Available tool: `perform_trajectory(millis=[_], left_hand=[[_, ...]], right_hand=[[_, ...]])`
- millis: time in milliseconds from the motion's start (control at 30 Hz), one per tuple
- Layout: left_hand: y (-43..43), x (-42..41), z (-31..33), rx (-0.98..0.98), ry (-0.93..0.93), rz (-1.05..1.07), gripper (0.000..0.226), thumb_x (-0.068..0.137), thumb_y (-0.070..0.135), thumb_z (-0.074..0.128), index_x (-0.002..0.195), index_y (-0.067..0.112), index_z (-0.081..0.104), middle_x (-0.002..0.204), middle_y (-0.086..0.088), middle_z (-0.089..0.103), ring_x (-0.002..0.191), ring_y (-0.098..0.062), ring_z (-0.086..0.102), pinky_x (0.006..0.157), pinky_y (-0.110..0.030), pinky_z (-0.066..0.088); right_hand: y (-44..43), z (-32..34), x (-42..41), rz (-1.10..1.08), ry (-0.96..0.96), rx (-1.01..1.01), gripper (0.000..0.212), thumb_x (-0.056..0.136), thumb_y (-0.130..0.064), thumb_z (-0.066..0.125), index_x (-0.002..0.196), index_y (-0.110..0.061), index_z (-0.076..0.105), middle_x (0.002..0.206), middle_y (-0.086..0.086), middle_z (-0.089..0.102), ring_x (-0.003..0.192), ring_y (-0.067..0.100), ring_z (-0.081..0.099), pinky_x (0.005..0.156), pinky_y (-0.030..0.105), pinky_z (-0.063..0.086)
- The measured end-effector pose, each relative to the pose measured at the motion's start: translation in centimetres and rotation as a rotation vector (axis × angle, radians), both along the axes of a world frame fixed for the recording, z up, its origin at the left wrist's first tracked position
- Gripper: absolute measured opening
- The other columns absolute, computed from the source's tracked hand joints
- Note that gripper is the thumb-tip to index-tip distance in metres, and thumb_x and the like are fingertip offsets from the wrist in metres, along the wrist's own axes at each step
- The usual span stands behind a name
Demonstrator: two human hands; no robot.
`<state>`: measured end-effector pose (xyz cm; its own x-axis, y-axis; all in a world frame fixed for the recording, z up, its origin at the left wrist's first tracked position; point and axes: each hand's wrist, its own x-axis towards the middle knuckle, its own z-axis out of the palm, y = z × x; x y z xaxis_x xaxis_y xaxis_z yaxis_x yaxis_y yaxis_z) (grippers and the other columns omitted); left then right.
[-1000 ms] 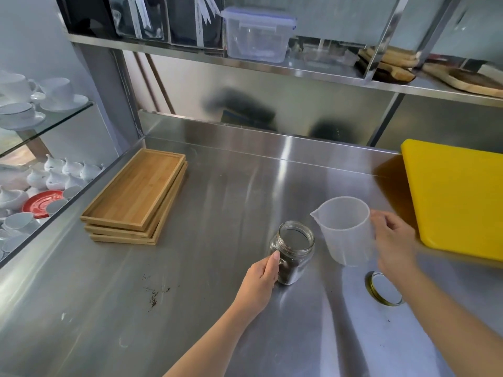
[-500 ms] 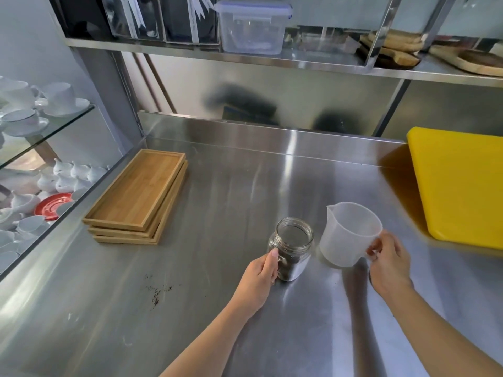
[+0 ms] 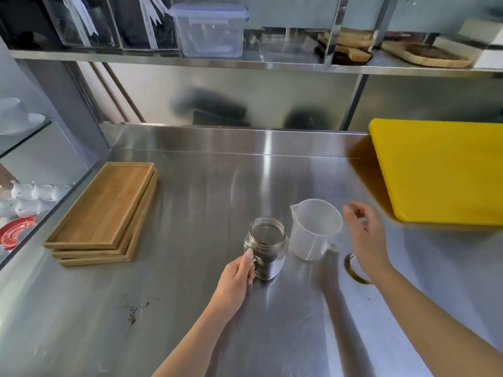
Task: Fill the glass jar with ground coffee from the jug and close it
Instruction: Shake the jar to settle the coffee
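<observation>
The lid lies on the counter mostly hidden under the right wrist; only part of its gold rim shows. The jug's handle is blurred. The jar stands upright and open near the counter's middle, with dark coffee in its lower part. Just to its right stands the jug, translucent, its inside looking empty. The left hand wraps the jar's left side, fingers closed on the glass. The right hand hovers beside the jug's handle, fingers spread, gripping nothing.
</observation>
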<state>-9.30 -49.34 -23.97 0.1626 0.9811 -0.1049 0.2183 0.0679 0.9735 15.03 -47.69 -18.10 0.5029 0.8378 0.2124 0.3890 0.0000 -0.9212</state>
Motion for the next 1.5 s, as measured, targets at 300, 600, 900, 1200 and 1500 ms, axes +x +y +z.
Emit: perform_trajectory(millis=[300,600,900,1200,1500], left_hand=[[0.0,0.0,-0.3,-0.007,-0.050,0.003,0.051,0.086,0.052,0.031,0.055,0.012,0.040,0.055,0.003,0.040,0.061,-0.015,0.035,0.057,-0.019,0.028],[0.6,-1.7,0.2,-0.119,-0.243,0.015,0.045,0.081,0.043,0.051,0.047,0.014,0.045,0.048,0.001,0.044,0.052,-0.014,0.038,0.063,-0.031,0.029],[3.1,-2.6,0.5,-0.259,-0.206,0.149,0.061,0.079,0.054,0.061,0.063,-0.003,0.049,0.065,-0.010,0.047,0.067,-0.023,0.043,0.069,-0.036,0.035],[1.5,-1.9,0.6,-0.284,-0.411,0.583,0.040,0.087,0.044,0.052,0.067,0.013,0.067,0.082,-0.010,0.065,0.081,-0.026,0.058,0.095,-0.045,0.045],[-1.0,-0.7,0.4,-0.408,-0.593,0.298,0.060,0.063,0.057,0.065,0.100,0.010,0.073,0.110,-0.017,0.071,0.109,-0.033,0.064,0.107,-0.052,0.041]], right_hand=[[-0.9,3.5,-4.3,0.365,-0.405,0.258,0.031,0.083,-0.031,0.057,0.105,-0.009,0.058,0.087,0.001,0.052,0.081,0.004,0.047,0.073,0.007,0.039],[-3.2,-1.2,-7.7,0.604,-0.388,0.040,0.068,0.074,-0.046,0.062,0.131,-0.016,0.038,0.125,-0.004,0.042,0.113,0.006,0.041,0.099,0.025,0.034],[-3.1,-2.3,-8.1,0.729,-0.241,-0.257,0.095,0.065,-0.040,0.077,0.142,-0.028,0.022,0.139,-0.006,0.036,0.124,0.006,0.035,0.105,0.021,0.029],[-4.1,-3.1,-8.5,0.788,-0.197,-0.338,0.054,0.068,-0.024,0.083,0.113,-0.021,0.053,0.105,0.002,0.056,0.089,0.005,0.051,0.078,0.014,0.040],[-3.4,-3.5,-10.4,0.942,0.060,-0.428,0.094,0.055,-0.002,0.086,0.129,-0.019,0.032,0.129,0.000,0.049,0.118,0.003,0.048,0.097,0.019,0.041]])
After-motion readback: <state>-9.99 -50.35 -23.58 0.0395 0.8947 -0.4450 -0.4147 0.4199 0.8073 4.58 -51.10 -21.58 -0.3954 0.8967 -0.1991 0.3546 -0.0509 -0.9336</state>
